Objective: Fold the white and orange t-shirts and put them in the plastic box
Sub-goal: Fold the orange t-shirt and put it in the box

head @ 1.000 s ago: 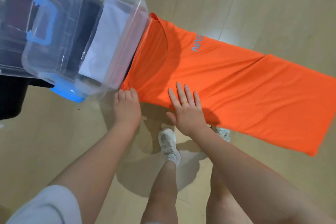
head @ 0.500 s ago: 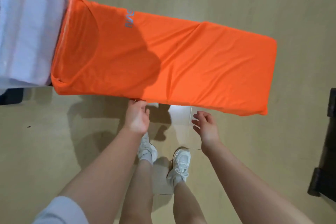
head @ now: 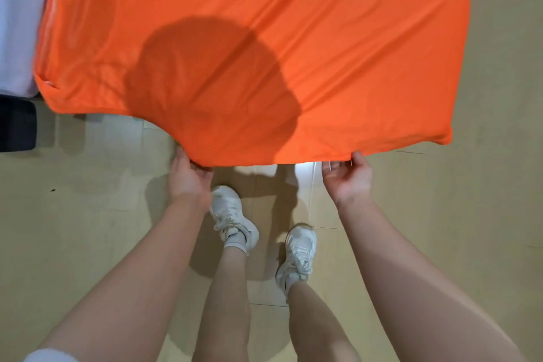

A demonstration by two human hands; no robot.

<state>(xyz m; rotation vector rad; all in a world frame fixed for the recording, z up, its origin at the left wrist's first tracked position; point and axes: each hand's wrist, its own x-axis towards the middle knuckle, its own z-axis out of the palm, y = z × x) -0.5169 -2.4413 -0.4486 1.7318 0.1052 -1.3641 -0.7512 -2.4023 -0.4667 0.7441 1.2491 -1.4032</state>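
Your left hand (head: 188, 176) grips the near edge of the orange t-shirt (head: 338, 47), fingers curled under the hem line and lifting it a little off the floor (head: 484, 214). Your right hand (head: 348, 178) is at the same edge further along, palm turned up and fingers curled under the cloth — it looks like a light pinch, though the fingertips are hidden beneath the fabric.

The shirt lies just beyond both hands, spread as a long strip with its sides already folded in. Its long axis runs across you from left to right. The collar end, with the pale chest print, lies well off to the left of your left hand, hard against the white t-shirt (head: 14, 23); the bottom hem points away past your right hand.

Expect it to be light, limp and a bit slippery — it sags between your hands and will not hold a crease by itself. Take it at two points well apart along one edge, keep some tension between them, and carry the fold over in one smooth pass so the layers don't slide apart.
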